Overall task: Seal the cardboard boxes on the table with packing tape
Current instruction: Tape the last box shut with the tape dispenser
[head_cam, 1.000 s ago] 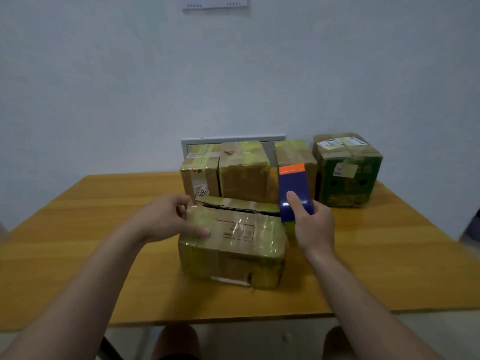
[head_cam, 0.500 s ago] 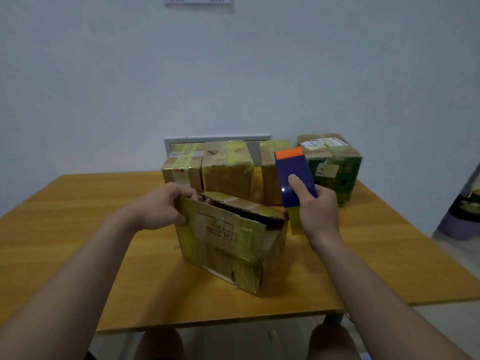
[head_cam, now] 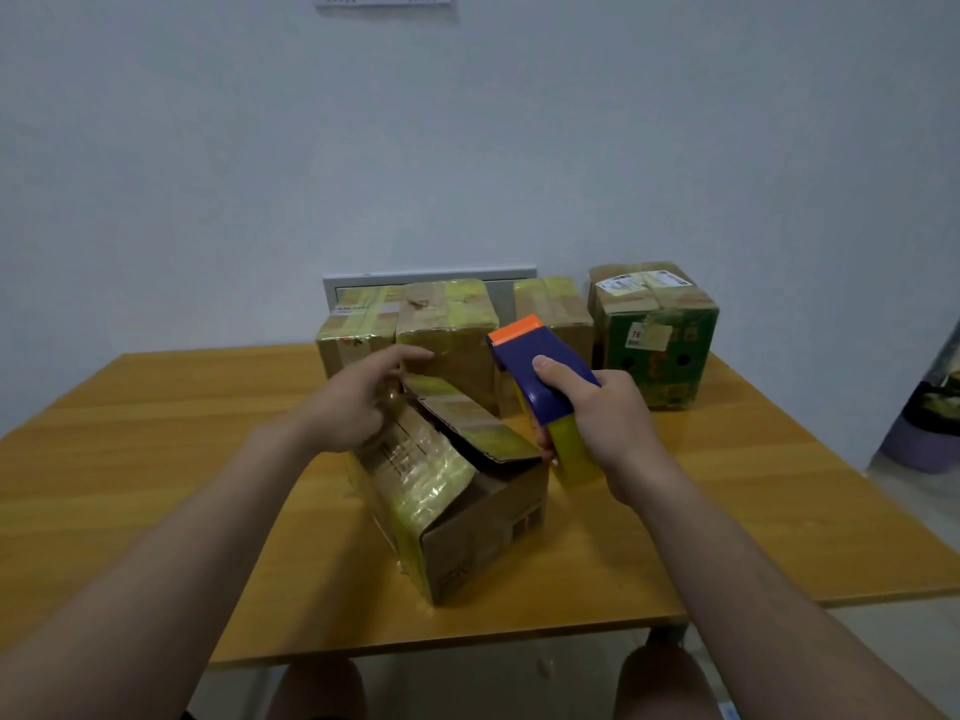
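A brown cardboard box (head_cam: 467,517) wrapped in yellowish tape stands on the wooden table (head_cam: 753,511), one corner turned toward me. Its top flaps (head_cam: 467,413) are raised and partly open. My left hand (head_cam: 358,402) rests on the box's upper left edge with its fingers stretched toward the back. My right hand (head_cam: 608,418) grips a blue tape dispenser (head_cam: 540,376) with an orange tip and a yellow tape roll, just right of the flaps.
Several taped boxes (head_cam: 447,324) line the table's far edge by the wall, the rightmost a green printed one (head_cam: 654,345). A grey panel (head_cam: 431,278) stands behind them. A purple object (head_cam: 919,439) sits on the floor at right. My knees show under the near edge.
The box has turned so a corner faces me and its flaps stand higher. My left hand let go of the box edge and opened. The dispenser tilted left over the box.
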A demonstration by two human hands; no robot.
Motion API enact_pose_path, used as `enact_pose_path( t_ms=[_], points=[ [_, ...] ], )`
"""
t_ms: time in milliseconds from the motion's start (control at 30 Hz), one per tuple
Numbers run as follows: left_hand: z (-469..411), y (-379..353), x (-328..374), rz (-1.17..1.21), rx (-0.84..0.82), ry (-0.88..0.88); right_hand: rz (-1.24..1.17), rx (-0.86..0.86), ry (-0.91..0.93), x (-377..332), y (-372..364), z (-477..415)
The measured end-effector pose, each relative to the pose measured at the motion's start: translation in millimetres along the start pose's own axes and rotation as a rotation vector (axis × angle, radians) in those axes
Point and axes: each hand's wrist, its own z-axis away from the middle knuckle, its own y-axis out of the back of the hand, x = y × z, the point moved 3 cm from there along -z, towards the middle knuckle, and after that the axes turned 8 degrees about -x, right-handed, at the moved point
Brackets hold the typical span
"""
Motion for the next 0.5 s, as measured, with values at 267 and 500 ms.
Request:
enact_pose_path(
  t_ms=[267, 500],
  points=[
    [5.8, -21.7, -1.0, -0.285, -0.252, 0.126, -0.066, 0.022, 0.144, -13.4, 9.6, -0.6],
    [16.3, -56.4, 16.6, -0.365, -0.004, 0.361, -0.150, -0.167, 0.108, -35.6, 7.4, -16.9]
  ],
)
